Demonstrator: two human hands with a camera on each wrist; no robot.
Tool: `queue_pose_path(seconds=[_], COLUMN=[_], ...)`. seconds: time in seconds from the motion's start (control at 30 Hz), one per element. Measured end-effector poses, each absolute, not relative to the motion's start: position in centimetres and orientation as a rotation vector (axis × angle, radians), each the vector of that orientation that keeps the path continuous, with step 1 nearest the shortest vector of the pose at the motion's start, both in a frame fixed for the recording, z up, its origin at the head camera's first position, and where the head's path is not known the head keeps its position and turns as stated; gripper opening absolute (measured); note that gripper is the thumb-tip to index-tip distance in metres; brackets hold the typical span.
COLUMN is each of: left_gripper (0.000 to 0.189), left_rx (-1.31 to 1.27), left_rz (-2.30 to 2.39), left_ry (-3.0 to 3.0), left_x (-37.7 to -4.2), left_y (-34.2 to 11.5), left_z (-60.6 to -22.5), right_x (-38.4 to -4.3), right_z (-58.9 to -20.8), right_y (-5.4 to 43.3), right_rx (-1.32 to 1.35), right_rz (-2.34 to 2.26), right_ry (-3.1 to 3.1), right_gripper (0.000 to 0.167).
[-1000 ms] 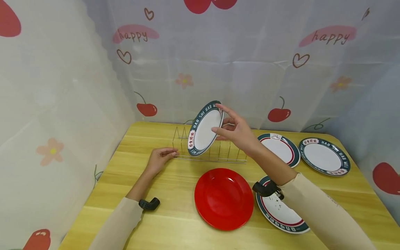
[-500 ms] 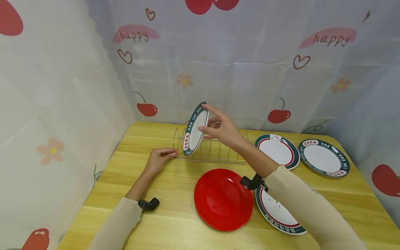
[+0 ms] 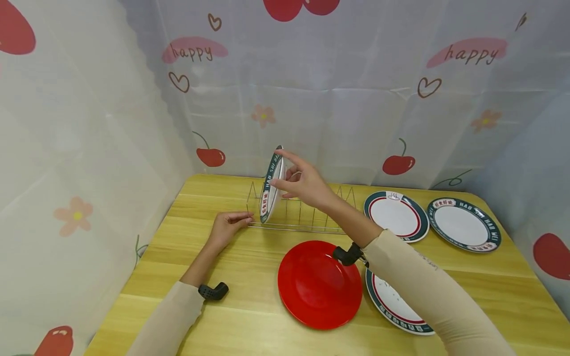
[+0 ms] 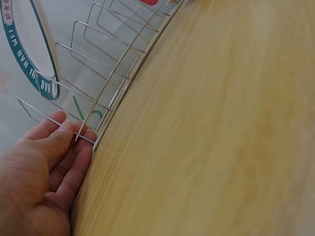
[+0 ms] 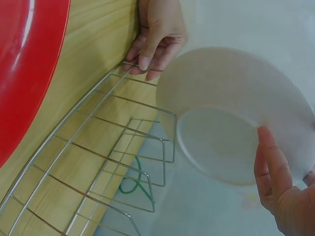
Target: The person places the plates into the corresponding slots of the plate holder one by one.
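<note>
A white plate with a dark green lettered rim [image 3: 265,202] stands nearly on edge over the left end of a wire dish rack [image 3: 303,229]. My right hand [image 3: 305,184] grips it by its upper right edge, thumb on the face side. In the right wrist view the plate's pale underside [image 5: 211,81] shows, with fingers of the right hand [image 5: 278,179] against it. My left hand [image 3: 228,230] pinches the rack's front left corner. The left wrist view shows its thumb and fingers around the end wire, with the plate's rim [image 4: 22,56] above the rack's dividers.
In front of the rack lies a red plate [image 3: 319,289]. To its right is a speckled white plate [image 3: 392,296], partly hidden under my right sleeve. Two more green-rimmed plates [image 3: 396,215] lie at the back right. A printed curtain [image 3: 311,109] hangs behind the wooden table.
My right hand has moved left with the plate and turned it more edge-on, bringing it over the rack's left end. The left hand has stayed on the rack corner.
</note>
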State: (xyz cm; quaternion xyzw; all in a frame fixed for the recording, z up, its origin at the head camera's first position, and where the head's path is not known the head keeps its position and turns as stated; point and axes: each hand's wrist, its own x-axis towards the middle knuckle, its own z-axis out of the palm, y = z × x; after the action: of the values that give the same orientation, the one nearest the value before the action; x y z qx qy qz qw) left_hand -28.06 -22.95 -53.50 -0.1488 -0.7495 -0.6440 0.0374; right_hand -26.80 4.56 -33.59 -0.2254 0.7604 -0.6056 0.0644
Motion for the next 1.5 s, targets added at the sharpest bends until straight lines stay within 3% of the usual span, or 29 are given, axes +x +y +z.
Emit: queue_pose_path(seconds=[0.87,1.5], left_gripper=[0.022,0.022], left_rx=[-0.479,-0.473], left_rz=[-2.066,-2.094], left_ry=[-2.267,-2.254], left_x=[-27.8,-27.7], left_y=[-23.0,-22.9], left_z=[-53.2,-53.1], right_x=[-27.9,-26.6], right_z=[-36.8,-36.6], right_y=[1.9,4.2], right_rx=[-0.772,-0.796], right_rz=[-1.657,-1.435], right_ry=[2.496,2.575], right_gripper=[0.07,0.079])
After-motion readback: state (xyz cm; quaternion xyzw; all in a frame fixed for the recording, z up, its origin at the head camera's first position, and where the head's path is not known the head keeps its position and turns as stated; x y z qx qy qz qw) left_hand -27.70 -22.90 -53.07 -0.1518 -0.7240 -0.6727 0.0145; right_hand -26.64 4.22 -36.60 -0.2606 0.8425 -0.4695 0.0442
